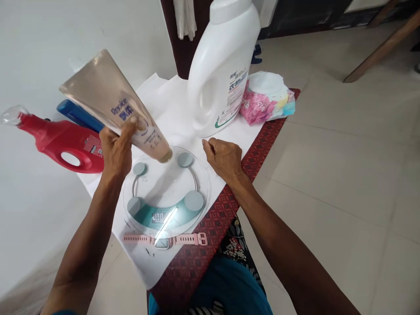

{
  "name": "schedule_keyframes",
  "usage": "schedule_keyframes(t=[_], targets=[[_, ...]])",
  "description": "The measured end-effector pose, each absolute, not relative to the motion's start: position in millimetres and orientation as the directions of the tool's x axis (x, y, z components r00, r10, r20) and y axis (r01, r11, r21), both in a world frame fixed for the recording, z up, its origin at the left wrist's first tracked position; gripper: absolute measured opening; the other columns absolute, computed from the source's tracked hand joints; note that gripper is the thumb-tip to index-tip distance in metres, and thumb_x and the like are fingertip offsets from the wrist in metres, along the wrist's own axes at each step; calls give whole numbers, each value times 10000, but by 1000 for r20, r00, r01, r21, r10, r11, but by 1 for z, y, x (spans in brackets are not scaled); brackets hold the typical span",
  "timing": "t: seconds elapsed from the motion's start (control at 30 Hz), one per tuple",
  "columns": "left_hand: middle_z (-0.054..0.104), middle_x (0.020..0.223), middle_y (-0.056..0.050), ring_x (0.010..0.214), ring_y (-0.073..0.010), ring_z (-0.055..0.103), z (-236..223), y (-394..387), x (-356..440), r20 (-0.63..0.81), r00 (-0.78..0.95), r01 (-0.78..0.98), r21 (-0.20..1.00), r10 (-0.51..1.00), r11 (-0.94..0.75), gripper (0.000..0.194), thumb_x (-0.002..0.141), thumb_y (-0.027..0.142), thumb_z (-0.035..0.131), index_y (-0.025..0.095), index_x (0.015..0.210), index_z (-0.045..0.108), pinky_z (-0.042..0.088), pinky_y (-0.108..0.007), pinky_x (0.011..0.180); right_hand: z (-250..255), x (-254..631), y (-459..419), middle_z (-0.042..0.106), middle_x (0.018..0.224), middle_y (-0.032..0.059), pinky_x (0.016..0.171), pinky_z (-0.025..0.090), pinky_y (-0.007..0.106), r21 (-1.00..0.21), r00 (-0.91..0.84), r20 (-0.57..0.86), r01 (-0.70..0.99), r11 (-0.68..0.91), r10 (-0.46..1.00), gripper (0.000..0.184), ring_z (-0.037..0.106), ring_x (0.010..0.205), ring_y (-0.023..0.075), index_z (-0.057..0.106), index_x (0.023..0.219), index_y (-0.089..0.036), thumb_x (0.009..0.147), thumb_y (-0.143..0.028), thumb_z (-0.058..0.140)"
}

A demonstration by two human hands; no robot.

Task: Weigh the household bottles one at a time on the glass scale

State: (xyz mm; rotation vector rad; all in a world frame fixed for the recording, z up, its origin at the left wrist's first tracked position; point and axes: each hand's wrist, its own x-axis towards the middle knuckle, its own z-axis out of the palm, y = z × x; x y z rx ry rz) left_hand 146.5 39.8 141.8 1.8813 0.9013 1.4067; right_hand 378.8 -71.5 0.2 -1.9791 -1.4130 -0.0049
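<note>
My left hand (117, 148) grips a beige squeeze tube (113, 105) labelled "Rejoice", tilted with its cap end just above a round glass scale (167, 192). The scale's display shows digits that read about 400. My right hand (223, 157) rests loosely curled on the white cloth (170, 109) at the scale's right rim, with nothing visible in it. A pink wristwatch (166, 239) lies flat in front of the scale.
A large white detergent jug (223, 65) stands behind the scale, a pink wet-wipes pack (265, 98) to its right. A red bottle (62, 140) and a blue object (77, 114) lie at the left. A red patterned cloth (203, 245) covers the small table over tiled floor.
</note>
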Motion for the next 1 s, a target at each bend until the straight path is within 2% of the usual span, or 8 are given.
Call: schedule_keyframes(t=[0.2,0.37,0.47,0.57,0.7,0.8,0.87,1.0], targets=[[800,981,-59,1003,-291,826,113,-28,102,434,158,254,850,887,-461,266,955,481,866,217,930,838,722,-506,1002,0,376,-71,777,812,123,690,256,365,-487,399,354,851,-197,846,486,628,724,238,756,876,-203,1177,-433,453],[822,959,-62,940,-270,810,109,-47,106,470,145,293,820,871,-491,269,936,478,879,211,922,851,725,-446,912,-2,375,-72,771,832,134,703,250,369,-444,373,318,871,-211,872,462,607,743,250,767,919,-196,1167,-426,453],[822,967,-74,930,-273,803,110,-53,107,445,202,286,825,872,-487,341,940,546,884,207,925,849,719,-433,873,2,372,-72,778,875,152,721,260,376,-421,365,262,876,-234,893,428,604,768,259,773,949,-187,1160,-406,471],[809,994,-95,987,-306,810,110,-54,98,423,249,267,835,871,-481,538,901,738,884,205,957,833,718,-468,921,7,369,-72,783,927,166,741,265,380,-396,379,196,874,-280,905,401,617,801,267,771,989,-178,1165,-398,485],[807,1121,-123,1194,-367,801,105,-41,72,447,145,277,838,883,-470,803,880,1031,647,261,1056,791,698,-521,1026,4,370,-71,767,913,161,754,280,388,-402,378,195,872,-277,905,397,619,810,273,757,992,-179,1171,-402,482],[813,1192,-131,1279,-350,784,89,-16,43,415,-11,284,874,910,-396,814,981,1021,450,283,1123,763,694,-491,1028,-4,374,-70,737,864,147,764,314,392,-437,356,252,871,-222,900,406,613,818,281,747,986,-189,1174,-417,470],[814,1173,-138,1176,-314,804,70,2,22,350,-108,258,914,930,-314,765,1009,967,471,264,1114,755,701,-440,955,-9,376,-70,730,862,148,775,328,396,-450,356,255,866,-216,899,414,617,837,289,749,993,-190,1178,-426,464],[794,1011,-131,881,-231,780,28,26,-9,211,-224,178,969,952,-173,686,948,901,650,221,991,725,663,-358,805,-11,377,-69,732,889,154,789,326,401,-458,369,229,857,-235,901,425,627,870,298,750,996,-190,1191,-437,464]])
